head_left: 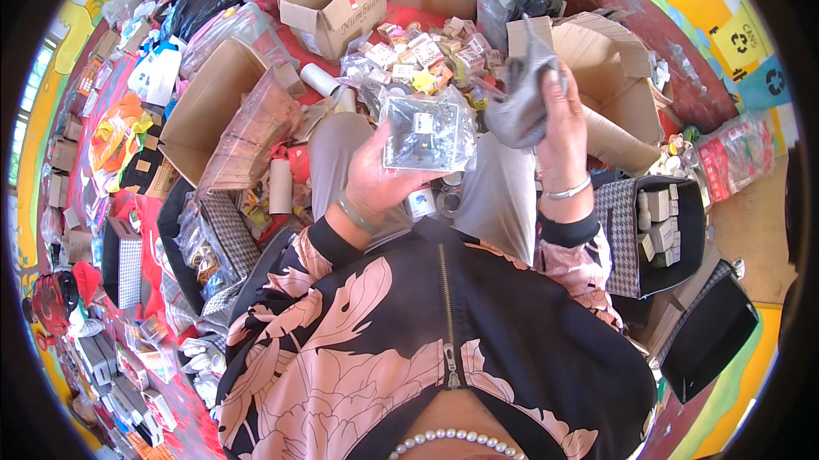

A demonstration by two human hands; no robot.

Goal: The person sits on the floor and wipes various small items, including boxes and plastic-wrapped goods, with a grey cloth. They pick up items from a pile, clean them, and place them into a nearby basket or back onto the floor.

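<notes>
My left hand grips a flat square packet in clear plastic, with a dark inside and a small white label. It is held up in front of my knees. In my right hand is a crumpled grey cloth, its upper end rising to a point. Packet and cloth are apart from each other. Just beyond them lies a heap of small printed boxes. Below the packet, between my legs, some small round containers are partly hidden.
Open cardboard boxes stand at the back, left and right. A checked black bin at my right holds small pale boxes. Another checked bin sits at my left. Bags and boxes crowd the far left.
</notes>
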